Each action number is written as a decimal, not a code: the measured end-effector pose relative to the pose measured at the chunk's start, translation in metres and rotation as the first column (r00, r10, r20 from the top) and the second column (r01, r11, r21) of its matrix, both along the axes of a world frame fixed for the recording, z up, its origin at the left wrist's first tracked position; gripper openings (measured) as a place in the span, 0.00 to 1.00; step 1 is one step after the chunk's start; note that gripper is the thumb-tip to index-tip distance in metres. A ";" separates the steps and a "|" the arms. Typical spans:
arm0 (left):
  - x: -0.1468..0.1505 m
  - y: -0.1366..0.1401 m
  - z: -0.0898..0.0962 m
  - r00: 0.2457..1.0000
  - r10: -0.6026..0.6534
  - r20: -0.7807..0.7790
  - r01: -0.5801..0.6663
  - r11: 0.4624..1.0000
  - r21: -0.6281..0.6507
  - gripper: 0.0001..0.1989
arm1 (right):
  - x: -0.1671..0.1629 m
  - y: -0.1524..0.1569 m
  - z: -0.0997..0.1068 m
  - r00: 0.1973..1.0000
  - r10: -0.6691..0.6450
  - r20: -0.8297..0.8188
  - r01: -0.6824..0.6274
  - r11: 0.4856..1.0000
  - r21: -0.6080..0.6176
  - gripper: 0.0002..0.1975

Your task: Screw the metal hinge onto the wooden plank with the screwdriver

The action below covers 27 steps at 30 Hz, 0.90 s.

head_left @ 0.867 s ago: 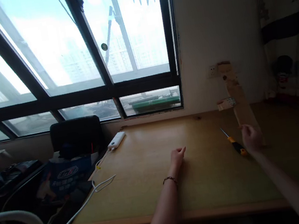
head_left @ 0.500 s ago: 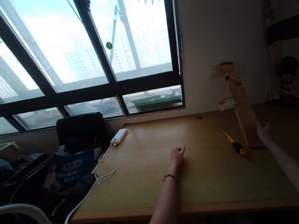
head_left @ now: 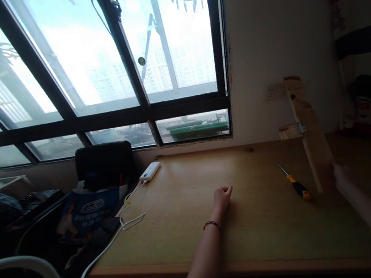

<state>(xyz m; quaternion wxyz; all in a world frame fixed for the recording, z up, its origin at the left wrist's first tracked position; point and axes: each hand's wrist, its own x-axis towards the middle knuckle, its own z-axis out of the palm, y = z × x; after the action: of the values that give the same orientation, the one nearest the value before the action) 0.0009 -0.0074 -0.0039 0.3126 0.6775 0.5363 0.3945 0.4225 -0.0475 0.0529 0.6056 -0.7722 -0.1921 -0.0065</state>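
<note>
Right hand [head_left: 342, 177] at the lower edge of the upright wooden board [head_left: 315, 147], fingers hidden behind it, grip impossible to tell. Board stood on the bench [head_left: 253, 221], long axis vertical. Screwdriver [head_left: 294, 182] lay just left. Left hand [head_left: 222, 197] rested loosely spread, farther off.

Your right hand [head_left: 342, 177] grips upright wooden board [head_left: 314, 138] at lower edge; your left hand [head_left: 222, 197] flat on surface [head_left: 189, 212]; screwdriver [head_left: 294, 182] between them.
</note>
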 end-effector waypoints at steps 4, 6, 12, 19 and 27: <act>-0.004 -0.003 0.005 0.995 -0.037 0.094 0.038 0.999 -0.015 0.24 | -0.004 -0.021 0.006 0.971 0.016 -0.240 -0.038 0.996 -0.086 0.26; -0.008 -0.005 0.009 0.985 -0.062 0.161 0.067 0.998 -0.023 0.24 | -0.022 -0.035 0.006 0.971 0.016 -0.237 -0.047 0.991 -0.128 0.27; -0.013 -0.021 0.018 0.926 -0.087 0.367 0.130 0.987 -0.094 0.22 | -0.117 -0.072 -0.020 0.955 0.198 -0.219 -0.240 0.953 -0.184 0.26; 0.007 -0.050 0.035 0.670 -0.277 0.689 0.449 0.890 -0.079 0.22 | -0.241 -0.061 -0.027 0.852 0.440 -0.283 -0.494 0.855 -0.156 0.28; -0.029 -0.026 0.036 0.638 -0.033 0.769 0.249 0.954 -0.166 0.22 | -0.319 -0.031 -0.027 0.773 0.575 -0.269 -0.622 0.771 -0.137 0.24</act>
<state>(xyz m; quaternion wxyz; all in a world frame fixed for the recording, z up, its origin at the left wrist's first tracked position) -0.0280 -0.0329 0.0318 0.6229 0.4438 0.3473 0.5427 0.1032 -0.0785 0.0259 0.5043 -0.7276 -0.3632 0.2907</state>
